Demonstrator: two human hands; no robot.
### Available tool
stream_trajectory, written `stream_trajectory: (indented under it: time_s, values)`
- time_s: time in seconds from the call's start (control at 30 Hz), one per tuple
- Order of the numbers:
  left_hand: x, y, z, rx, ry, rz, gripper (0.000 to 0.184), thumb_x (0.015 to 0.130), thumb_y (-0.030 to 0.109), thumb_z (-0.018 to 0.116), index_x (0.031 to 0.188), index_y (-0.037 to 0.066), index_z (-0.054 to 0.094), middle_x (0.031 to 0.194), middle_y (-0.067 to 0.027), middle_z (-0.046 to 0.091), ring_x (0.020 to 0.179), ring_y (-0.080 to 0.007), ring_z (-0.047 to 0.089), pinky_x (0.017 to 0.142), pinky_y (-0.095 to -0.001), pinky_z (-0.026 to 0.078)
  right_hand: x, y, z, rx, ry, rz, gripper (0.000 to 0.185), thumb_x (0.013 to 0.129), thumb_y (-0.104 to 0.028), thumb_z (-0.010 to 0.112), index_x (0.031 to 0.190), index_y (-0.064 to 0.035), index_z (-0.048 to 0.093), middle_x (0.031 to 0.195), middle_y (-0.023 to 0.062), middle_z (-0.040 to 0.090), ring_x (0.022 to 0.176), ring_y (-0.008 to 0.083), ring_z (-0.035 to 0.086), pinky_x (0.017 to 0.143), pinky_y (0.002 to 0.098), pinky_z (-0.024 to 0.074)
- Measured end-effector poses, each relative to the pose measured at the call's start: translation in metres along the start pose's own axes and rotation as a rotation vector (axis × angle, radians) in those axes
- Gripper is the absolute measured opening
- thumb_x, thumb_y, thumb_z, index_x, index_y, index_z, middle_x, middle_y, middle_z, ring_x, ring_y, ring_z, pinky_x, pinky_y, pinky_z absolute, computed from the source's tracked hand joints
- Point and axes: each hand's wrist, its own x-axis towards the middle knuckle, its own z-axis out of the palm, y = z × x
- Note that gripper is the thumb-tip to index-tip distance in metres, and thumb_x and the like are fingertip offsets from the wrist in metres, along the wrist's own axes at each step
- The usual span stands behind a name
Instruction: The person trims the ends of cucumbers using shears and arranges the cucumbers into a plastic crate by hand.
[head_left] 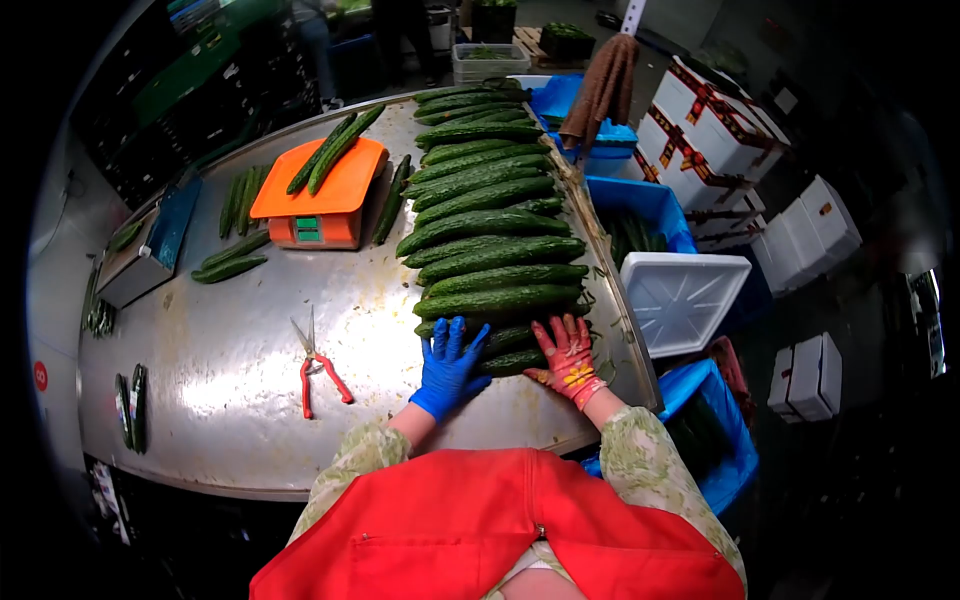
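Note:
A long row of dark green cucumbers (pixel 490 222) lies side by side on the metal table, running away from me. My left hand (pixel 448 372), in a blue glove, rests with fingers spread over the left ends of the nearest cucumbers. On their right ends lies my right hand (pixel 568 360), in a red patterned glove, its fingers also stretched out. Between the two hands the nearest cucumbers (pixel 508 350) show in part; the gloves cover their ends. Red-handled pruning shears (pixel 318 366) lie to the left of my left hand, blades apart and pointing away.
An orange scale (pixel 318 190) bears two cucumbers (pixel 336 152). More cucumbers (pixel 230 268) lie left of it, and wrapped ones (pixel 131 408) near the left edge. Right of the table (pixel 240 400) stand blue-lined crates (pixel 665 205), a white foam lid (pixel 684 300) and stacked white boxes (pixel 700 130).

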Motion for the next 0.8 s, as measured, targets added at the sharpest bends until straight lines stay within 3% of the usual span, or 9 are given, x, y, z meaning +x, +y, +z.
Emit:
stream_trajectory:
  time_s: [0.13, 0.23, 0.3, 0.43, 0.5, 0.53, 0.57, 0.63, 0.8]
  values:
    - [0.001, 0.0, -0.012, -0.044, -0.032, 0.006, 0.094, 0.066, 0.046, 0.076, 0.148, 0.028, 0.032, 0.154, -0.0204, 0.018, 0.14, -0.0451, 0.016, 0.107, -0.0636, 0.018, -0.021, -0.019, -0.019, 0.014, -0.004, 0.159, 0.081, 0.073, -0.04, 0.069, 0.145, -0.0178, 0.038, 0.151, 0.0187, 0.023, 0.139, 0.0415, 0.02, 0.113, 0.0529, 0.0178]
    - [-0.001, 0.0, -0.017, -0.074, -0.036, 0.015, 0.094, 0.068, 0.046, 0.075, 0.149, 0.027, 0.031, 0.156, -0.0194, 0.015, 0.142, -0.0428, 0.015, 0.108, -0.0634, 0.016, -0.052, -0.027, -0.033, 0.046, 0.073, 0.28, 0.075, 0.074, -0.033, 0.07, 0.141, -0.0155, 0.043, 0.15, 0.0181, 0.025, 0.138, 0.0401, 0.023, 0.112, 0.0521, 0.0209]
    - [-0.004, 0.0, -0.02, -0.095, -0.033, 0.022, 0.093, 0.07, 0.043, 0.074, 0.149, 0.026, 0.029, 0.156, -0.0192, 0.015, 0.142, -0.0428, 0.014, 0.109, -0.0624, 0.014, -0.073, -0.032, -0.047, 0.056, 0.124, 0.332, 0.07, 0.074, -0.026, 0.071, 0.137, -0.0105, 0.046, 0.145, 0.0201, 0.031, 0.132, 0.0427, 0.032, 0.108, 0.0506, 0.0304]
    - [-0.008, -0.002, -0.025, -0.191, 0.029, 0.128, 0.084, 0.077, 0.039, 0.069, 0.149, 0.018, 0.032, 0.155, -0.0202, 0.016, 0.143, -0.0426, 0.011, 0.114, -0.0556, 0.01, -0.128, -0.045, -0.06, 0.091, 0.216, 0.476, 0.059, 0.078, -0.022, 0.068, 0.132, -0.0072, 0.049, 0.14, 0.0218, 0.037, 0.127, 0.0437, 0.039, 0.104, 0.0498, 0.0359]
    - [-0.014, -0.022, 0.001, -0.22, 0.111, 0.278, 0.082, 0.079, 0.042, 0.065, 0.146, 0.007, 0.036, 0.151, -0.0216, 0.028, 0.141, -0.041, 0.02, 0.114, -0.0552, 0.01, -0.163, -0.058, -0.056, 0.705, 0.239, 0.707, 0.083, 0.082, -0.023, 0.063, 0.147, -0.0056, 0.015, 0.147, 0.015, 0.033, 0.13, 0.0296, 0.042, 0.109, 0.0434, 0.0311]
    - [-0.018, -0.025, -0.004, -0.189, 0.15, 0.308, 0.083, 0.077, 0.043, 0.066, 0.146, 0.006, 0.037, 0.15, -0.0221, 0.031, 0.139, -0.0404, 0.025, 0.114, -0.0538, 0.011, -0.172, -0.063, -0.055, 0.258, 0.18, 0.641, 0.074, 0.082, -0.021, 0.064, 0.145, -0.0058, 0.027, 0.145, 0.014, 0.037, 0.131, 0.0314, 0.041, 0.108, 0.0426, 0.0337]
    - [-0.026, -0.02, -0.015, -0.188, 0.081, 0.202, 0.086, 0.075, 0.043, 0.068, 0.146, 0.007, 0.036, 0.15, -0.023, 0.029, 0.138, -0.0407, 0.027, 0.114, -0.0521, 0.014, -0.174, -0.072, -0.063, 0.071, 0.255, 0.627, 0.061, 0.082, -0.02, 0.065, 0.137, -0.0076, 0.044, 0.14, 0.0145, 0.042, 0.127, 0.0333, 0.044, 0.104, 0.0426, 0.0385]
    - [-0.026, -0.016, -0.014, -0.132, 0.111, 0.141, 0.085, 0.076, 0.039, 0.07, 0.148, 0.012, 0.034, 0.151, -0.0241, 0.026, 0.138, -0.0424, 0.027, 0.112, -0.0522, 0.021, -0.184, -0.075, -0.078, 0.162, 0.358, 0.742, 0.048, 0.082, -0.02, 0.066, 0.128, -0.0094, 0.055, 0.135, 0.0157, 0.045, 0.122, 0.0353, 0.048, 0.1, 0.0431, 0.0421]
    - [-0.052, -0.002, -0.019, -0.141, 0.115, 0.064, 0.079, 0.077, 0.033, 0.068, 0.146, 0.013, 0.037, 0.15, -0.0236, 0.026, 0.139, -0.043, 0.022, 0.112, -0.0498, 0.023, -0.246, -0.075, -0.09, 0.166, 0.414, 0.925, 0.046, 0.083, -0.022, 0.066, 0.126, -0.012, 0.054, 0.133, 0.0143, 0.048, 0.114, 0.0357, 0.053, 0.094, 0.0417, 0.0472]
